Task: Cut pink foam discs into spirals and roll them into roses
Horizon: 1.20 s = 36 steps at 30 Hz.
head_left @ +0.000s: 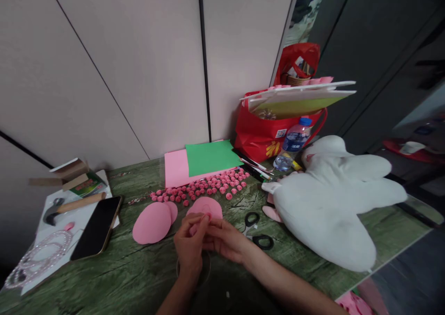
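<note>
My left hand [189, 241] and my right hand [225, 240] meet over the front of the table, fingers pinched on a small piece of pink paper [207, 215], mostly covered by the fingertips. Just behind them lies a round pink paper disc [212, 205]. Left of my hands are a larger pink paper circle [152, 223] and a smaller one partly under it. Many little rolled pink paper roses [213, 183] are spread in a band farther back. Black-handled scissors [256, 231] rest right of my right hand. A clear round rim [209, 271] shows below my left hand.
At left, a hammer [74, 204], phone [98, 228], bead string [45, 254] and small open box [83, 181] lie together. Green paper [210, 156] overlaps pink paper [175, 166] by the wall. A red bag [252, 136], water bottle [294, 143] and white plush toy [323, 208] occupy the right.
</note>
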### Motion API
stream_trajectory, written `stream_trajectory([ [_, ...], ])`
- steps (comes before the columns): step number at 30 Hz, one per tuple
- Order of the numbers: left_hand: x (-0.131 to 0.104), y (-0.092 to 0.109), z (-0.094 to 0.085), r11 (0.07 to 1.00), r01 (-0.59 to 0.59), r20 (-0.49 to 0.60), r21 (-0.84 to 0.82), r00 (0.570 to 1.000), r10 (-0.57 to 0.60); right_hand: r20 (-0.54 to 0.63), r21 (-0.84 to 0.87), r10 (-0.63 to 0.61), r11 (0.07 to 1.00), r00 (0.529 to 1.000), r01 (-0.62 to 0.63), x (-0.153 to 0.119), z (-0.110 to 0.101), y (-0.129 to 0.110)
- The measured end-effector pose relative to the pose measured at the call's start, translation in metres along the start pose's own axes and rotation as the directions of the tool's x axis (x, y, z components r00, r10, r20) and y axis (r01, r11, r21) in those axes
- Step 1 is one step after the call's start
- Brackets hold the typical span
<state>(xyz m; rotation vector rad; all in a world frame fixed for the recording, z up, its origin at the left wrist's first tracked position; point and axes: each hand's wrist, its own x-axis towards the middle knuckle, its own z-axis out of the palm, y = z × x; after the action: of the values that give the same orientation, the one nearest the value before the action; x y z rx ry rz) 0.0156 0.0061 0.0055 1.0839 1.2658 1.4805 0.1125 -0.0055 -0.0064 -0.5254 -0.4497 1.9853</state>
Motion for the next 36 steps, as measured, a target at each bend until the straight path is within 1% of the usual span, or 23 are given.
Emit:
stream_trajectory([
  [2, 0.000, -0.004, -0.001, 0.991, -0.111, 0.029, 0.073, 0.994, 0.109, 0.017, 0.061, 0.077, 0.995, 0.997, -0.078, 0.000, -0.003, -0.001],
  [4, -0.001, -0.005, -0.002, 0.981, -0.163, 0.061, 0.106, 0.986, 0.158, 0.025, 0.115, 0.135, 0.984, 0.991, -0.137, 0.000, -0.006, -0.001],
  [8, -0.005, -0.007, -0.001, 0.977, -0.181, 0.065, 0.114, 0.983, 0.174, 0.037, 0.197, 0.222, 0.954, 0.974, -0.225, 0.000, -0.008, 0.000],
  [10, -0.007, -0.007, 0.000, 0.976, -0.183, 0.046, 0.116, 0.983, 0.179, -0.002, 0.225, 0.235, 0.947, 0.972, -0.228, 0.001, -0.007, 0.001],
  [12, -0.009, -0.008, -0.001, 0.976, -0.181, 0.028, 0.119, 0.984, 0.179, -0.066, 0.247, 0.221, 0.948, 0.973, -0.199, 0.001, -0.006, 0.004],
  [15, -0.010, -0.008, -0.004, 0.982, -0.153, 0.003, 0.108, 0.988, 0.153, -0.158, 0.236, 0.142, 0.966, 0.977, -0.102, 0.003, -0.005, 0.007],
  [17, -0.009, -0.009, -0.007, 0.986, -0.133, -0.022, 0.103, 0.991, 0.136, -0.196, 0.201, 0.080, 0.979, 0.977, -0.040, 0.003, -0.005, 0.008],
  [20, -0.007, -0.010, -0.014, 0.981, -0.149, -0.053, 0.125, 0.986, 0.156, -0.228, 0.149, 0.011, 0.988, 0.974, 0.024, 0.003, -0.005, 0.006],
  [21, -0.007, -0.011, -0.015, 0.979, -0.154, -0.055, 0.133, 0.985, 0.163, -0.245, 0.114, -0.029, 0.992, 0.969, 0.059, 0.003, -0.004, 0.006],
  [23, -0.005, -0.012, -0.018, 0.981, -0.137, -0.058, 0.137, 0.988, 0.146, -0.279, -0.024, -0.160, 0.987, 0.947, 0.160, 0.002, -0.002, 0.004],
  [24, -0.005, -0.013, -0.019, 0.984, -0.116, -0.062, 0.134, 0.990, 0.126, -0.282, -0.123, -0.238, 0.970, 0.929, 0.211, 0.002, -0.001, 0.003],
  [26, -0.004, -0.014, -0.019, 0.989, -0.081, -0.065, 0.125, 0.994, 0.089, -0.254, -0.329, -0.375, 0.900, 0.892, 0.285, 0.000, 0.002, 0.002],
  [28, -0.004, -0.013, -0.020, 0.990, -0.079, -0.046, 0.118, 0.995, 0.085, -0.214, -0.458, -0.441, 0.833, 0.872, 0.310, -0.001, 0.004, 0.001],
  [32, -0.004, -0.010, -0.020, 0.989, -0.089, 0.027, 0.116, 0.996, 0.087, -0.180, -0.569, -0.508, 0.753, 0.842, 0.332, -0.002, 0.005, 0.001],
  [36, -0.004, -0.007, -0.021, 0.993, -0.072, 0.069, 0.092, 0.995, 0.066, -0.149, -0.622, -0.518, 0.711, 0.842, 0.328, -0.003, 0.005, 0.001],
])
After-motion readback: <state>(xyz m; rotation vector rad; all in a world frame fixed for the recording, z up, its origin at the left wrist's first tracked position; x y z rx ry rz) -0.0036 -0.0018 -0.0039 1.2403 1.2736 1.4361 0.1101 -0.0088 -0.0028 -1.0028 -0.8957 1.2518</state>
